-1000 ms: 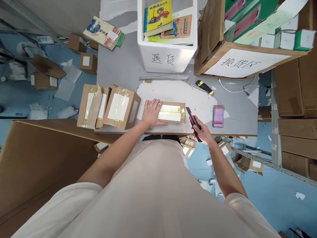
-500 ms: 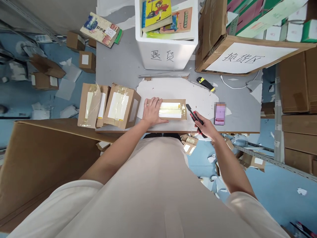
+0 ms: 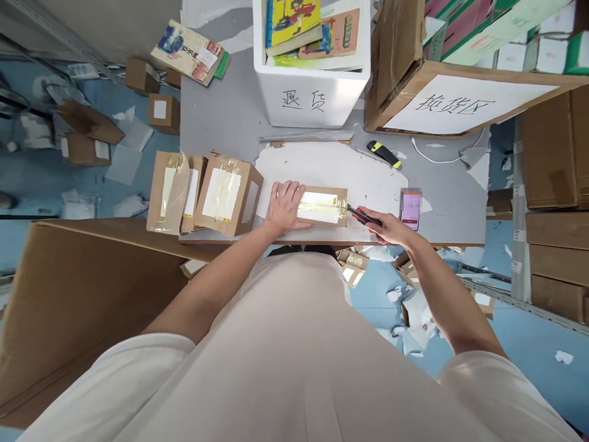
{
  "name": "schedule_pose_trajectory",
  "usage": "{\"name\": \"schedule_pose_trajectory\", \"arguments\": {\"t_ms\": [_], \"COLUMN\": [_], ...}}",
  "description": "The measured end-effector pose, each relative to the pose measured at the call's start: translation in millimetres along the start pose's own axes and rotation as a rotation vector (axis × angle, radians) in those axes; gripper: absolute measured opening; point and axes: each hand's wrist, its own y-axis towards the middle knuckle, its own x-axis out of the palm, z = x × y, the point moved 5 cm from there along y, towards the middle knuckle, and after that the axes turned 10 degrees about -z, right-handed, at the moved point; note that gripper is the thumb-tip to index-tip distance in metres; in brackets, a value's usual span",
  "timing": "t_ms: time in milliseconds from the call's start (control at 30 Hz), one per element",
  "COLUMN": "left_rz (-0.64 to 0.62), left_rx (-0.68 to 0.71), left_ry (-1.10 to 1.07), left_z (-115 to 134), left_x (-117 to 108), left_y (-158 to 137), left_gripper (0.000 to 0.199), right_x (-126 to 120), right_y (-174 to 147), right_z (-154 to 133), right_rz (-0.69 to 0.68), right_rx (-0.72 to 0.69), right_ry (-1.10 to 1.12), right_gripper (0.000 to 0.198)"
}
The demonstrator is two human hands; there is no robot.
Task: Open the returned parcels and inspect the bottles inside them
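A small taped cardboard box (image 3: 324, 207) with a white label lies on the white sheet near the table's front edge. My left hand (image 3: 286, 209) holds its left end, fingers over the far side and thumb along the near side. Gripped in my right hand (image 3: 390, 229) is a black and red utility knife (image 3: 365, 216), its tip at the box's taped right end. Two larger taped boxes stand left of my left hand: a labelled carton (image 3: 221, 193) and another carton (image 3: 168, 193) with a lifted strip of tape.
A yellow and black cutter (image 3: 384, 153) and a phone (image 3: 411, 209) lie right of the box. Behind stand a white bin (image 3: 313, 101) of books and a large carton (image 3: 469, 104). A book (image 3: 188, 52) lies at the back left. A big open carton (image 3: 92, 307) stands left.
My right hand has swung the knife from a steep slant to nearly level, bringing its tip to the box's right end. My left hand stays on the box.
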Motion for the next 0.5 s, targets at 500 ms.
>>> {"name": "schedule_pose_trajectory", "arguments": {"t_ms": [500], "left_rz": [0.004], "left_rx": [-0.019], "left_ry": [0.057], "left_z": [1.6], "left_x": [6.0], "left_y": [2.8], "left_gripper": [0.112], "right_x": [21.2], "right_y": [-7.0], "right_z": [19.8], "right_rz": [-0.015], "right_rx": [-0.104], "right_ry": [0.088], "right_gripper": [0.070]}}
